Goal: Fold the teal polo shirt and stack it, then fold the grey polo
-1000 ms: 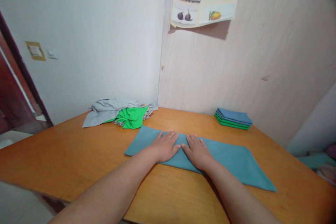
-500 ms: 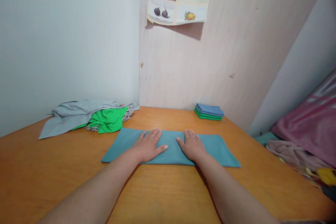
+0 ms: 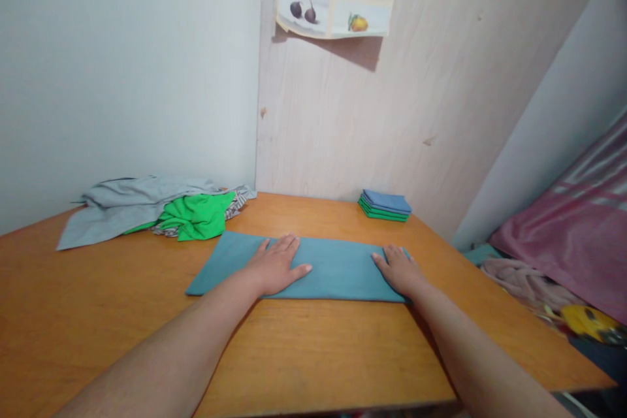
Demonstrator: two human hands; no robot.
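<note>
A teal cloth (image 3: 337,271), folded into a long flat strip, lies across the wooden table in front of me. My left hand (image 3: 277,266) rests flat on it, left of its middle, fingers stretched forward and thumb out to the right. Near the strip's right end my right hand (image 3: 399,270) also lies palm down, its fingers spread and its thumb apart. Neither hand grips anything. The cloth's right end is partly hidden under the right hand and wrist.
On the back left of the table (image 3: 122,320) is a loose heap of cloths, with a grey cloth (image 3: 117,209) and a green one (image 3: 196,215). A neat folded stack (image 3: 385,204), blue over green, stands at the back right. Pink fabric (image 3: 568,228) hangs beyond the table's right edge.
My right hand has slid right along the cloth, from near the middle to its right end. My left hand stays in place on the cloth. The view has shifted slightly.
</note>
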